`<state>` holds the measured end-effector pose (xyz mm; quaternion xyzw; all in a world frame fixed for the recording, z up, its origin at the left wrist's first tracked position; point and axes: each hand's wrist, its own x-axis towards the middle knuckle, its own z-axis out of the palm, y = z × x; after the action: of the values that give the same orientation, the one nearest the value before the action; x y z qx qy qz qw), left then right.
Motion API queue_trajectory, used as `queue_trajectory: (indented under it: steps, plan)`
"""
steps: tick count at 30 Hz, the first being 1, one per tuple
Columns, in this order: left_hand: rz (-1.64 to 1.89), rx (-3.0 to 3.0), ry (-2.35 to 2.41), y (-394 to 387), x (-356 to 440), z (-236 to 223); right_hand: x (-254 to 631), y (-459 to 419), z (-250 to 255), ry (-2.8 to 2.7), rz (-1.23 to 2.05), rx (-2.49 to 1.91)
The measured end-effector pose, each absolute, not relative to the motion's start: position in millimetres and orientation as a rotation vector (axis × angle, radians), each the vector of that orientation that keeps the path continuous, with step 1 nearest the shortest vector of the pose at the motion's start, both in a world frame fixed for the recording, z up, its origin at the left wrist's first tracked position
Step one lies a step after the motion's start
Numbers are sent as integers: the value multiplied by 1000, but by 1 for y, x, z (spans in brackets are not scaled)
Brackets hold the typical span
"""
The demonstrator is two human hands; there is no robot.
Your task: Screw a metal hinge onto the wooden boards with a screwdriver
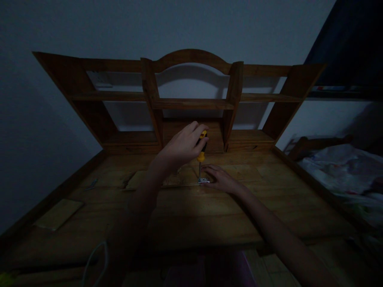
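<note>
My left hand (187, 141) is wrapped round the yellow and black handle of a screwdriver (201, 156). The screwdriver stands nearly upright, its shaft pointing down at a small shiny metal bracket (204, 180) on the wooden desk (191, 223). Low beside the bracket, my right hand (220, 178) has its fingers curled at the metal's right end, seemingly holding it in place. Whether a screw sits under the tip is too small and dark to tell. A strip of light board (170, 182) lies under and to the left of the bracket.
A wooden shelf unit (191, 104) rises along the back of the desk. At the left lie a flat board piece (60, 214) and small metal parts (92, 184). Plastic-covered bundles (344, 167) are beyond the right edge. A white cable loop (95, 261) hangs near the front left.
</note>
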<state>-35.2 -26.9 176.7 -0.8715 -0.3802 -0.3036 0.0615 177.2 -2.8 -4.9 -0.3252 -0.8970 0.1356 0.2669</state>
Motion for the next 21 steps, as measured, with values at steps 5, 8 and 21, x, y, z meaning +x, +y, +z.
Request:
queue_trajectory:
  steps: [5,8,21]
  plan:
    - [-893,-2689,-1159,-33,-33,179,177,-4,-4,-2426,362,-900]
    - [-912,-2683,-1190,-34,-30,178,177,-5,-3,-2423,366,-890]
    - [-1146,-2383,-1482,-17,-25,167,177,-3,-6,-2420,370,-895]
